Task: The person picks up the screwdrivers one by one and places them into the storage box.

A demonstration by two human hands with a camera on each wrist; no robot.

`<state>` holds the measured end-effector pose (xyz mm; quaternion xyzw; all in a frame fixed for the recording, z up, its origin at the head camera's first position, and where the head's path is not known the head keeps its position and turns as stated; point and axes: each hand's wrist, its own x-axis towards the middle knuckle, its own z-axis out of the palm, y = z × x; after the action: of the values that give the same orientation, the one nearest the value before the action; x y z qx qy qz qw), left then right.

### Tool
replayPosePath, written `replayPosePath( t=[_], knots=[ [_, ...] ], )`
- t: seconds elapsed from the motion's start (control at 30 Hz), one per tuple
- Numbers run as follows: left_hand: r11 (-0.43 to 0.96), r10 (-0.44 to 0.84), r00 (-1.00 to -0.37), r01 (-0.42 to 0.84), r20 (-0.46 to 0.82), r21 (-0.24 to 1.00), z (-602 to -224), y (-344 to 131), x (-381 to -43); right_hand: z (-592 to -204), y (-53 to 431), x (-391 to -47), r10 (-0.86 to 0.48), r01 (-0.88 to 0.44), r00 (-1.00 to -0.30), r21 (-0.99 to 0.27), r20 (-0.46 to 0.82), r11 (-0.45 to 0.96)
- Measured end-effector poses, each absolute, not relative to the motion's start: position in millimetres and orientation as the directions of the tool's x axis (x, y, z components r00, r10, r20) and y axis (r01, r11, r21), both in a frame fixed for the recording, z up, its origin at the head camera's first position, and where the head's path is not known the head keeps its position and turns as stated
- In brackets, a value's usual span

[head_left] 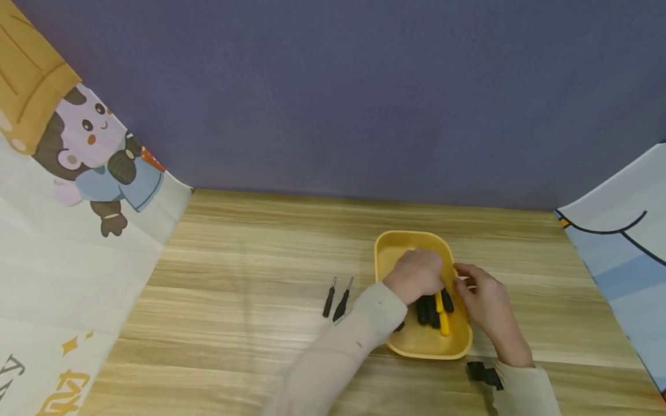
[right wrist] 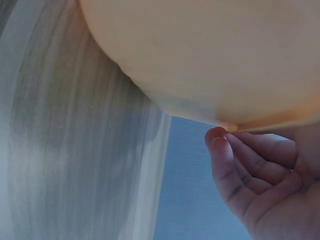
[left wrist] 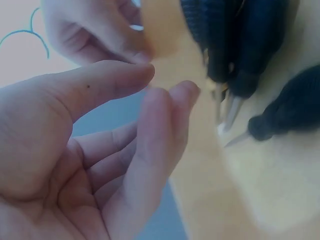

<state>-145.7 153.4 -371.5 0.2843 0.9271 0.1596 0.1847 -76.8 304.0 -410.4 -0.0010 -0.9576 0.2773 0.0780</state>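
Note:
Inside a yellow plastic tray (head_left: 416,351) my left hand (head_left: 418,274) hovers among the tools. In the left wrist view its thumb and fingertips (left wrist: 154,115) stand slightly apart, with nothing visible between them. Close by lie several black-handled screwdrivers (left wrist: 287,102) with metal shafts, and a yellow tool handle (head_left: 444,325) shows beside black handles (head_left: 428,312). My right hand (head_left: 486,300) pinches the tray's right rim with thumb and index finger, seen also in the right wrist view at the tray wall (right wrist: 200,75).
Left of the tray, two small black screwdrivers (head_left: 329,300) lie side by side on the wood-grain table (head_left: 234,323), shafts pointing away. A dark blue-grey panel (head_left: 333,104) rises along the far edge. Printed cloths (head_left: 62,260) hang at both sides.

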Motion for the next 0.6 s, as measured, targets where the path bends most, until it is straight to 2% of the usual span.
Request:
replayPosePath(
  t=[0.23,0.6],
  knots=[
    [0.783,0.585,-0.794,0.500,-0.165,0.371,-353.0,123.9,-139.3,-410.3,303.1,-78.0,0.048,-0.046,-0.985,-0.522,0.164,0.852],
    [0.781,0.522,-0.846,0.420,-0.113,0.462,-344.7,54.1,-127.9,-409.6,303.5,-77.3,0.060,-0.024,-0.988,-0.521,0.144,0.853]
  ],
)
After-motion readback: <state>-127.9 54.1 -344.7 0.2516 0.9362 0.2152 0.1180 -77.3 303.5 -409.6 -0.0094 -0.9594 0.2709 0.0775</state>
